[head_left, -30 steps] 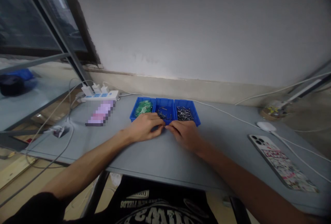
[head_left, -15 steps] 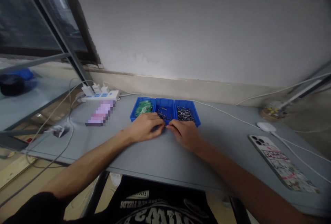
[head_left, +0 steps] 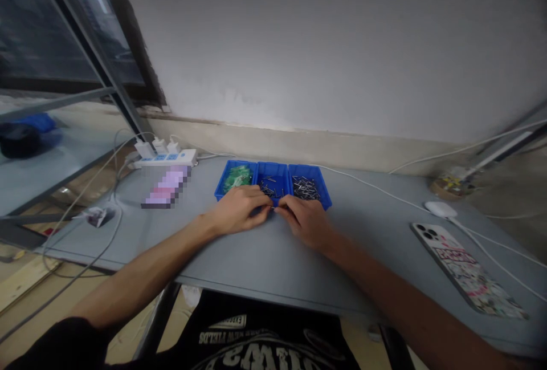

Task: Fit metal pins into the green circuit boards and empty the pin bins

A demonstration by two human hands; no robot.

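My left hand (head_left: 244, 209) is closed in a pinch in front of the left and middle bins. Facing it, my right hand (head_left: 306, 220) pinches too, in front of the right bin. Between the fingertips shows a thin, small piece, too tiny to name. Green pieces (head_left: 237, 178) fill the left blue bin (head_left: 219, 185). The middle blue bin (head_left: 272, 168) has some dark screws (head_left: 269, 190) scattered in it. Many metal screws (head_left: 306, 188) lie in the right blue bin (head_left: 325, 190).
On the grey table (head_left: 256, 261), a phone with a pixelated screen (head_left: 167, 187) lies left, near a white power strip (head_left: 171, 158). At the right are a sticker-covered phone (head_left: 468, 270), a white charger (head_left: 440, 209) and cables. A wall stands behind.
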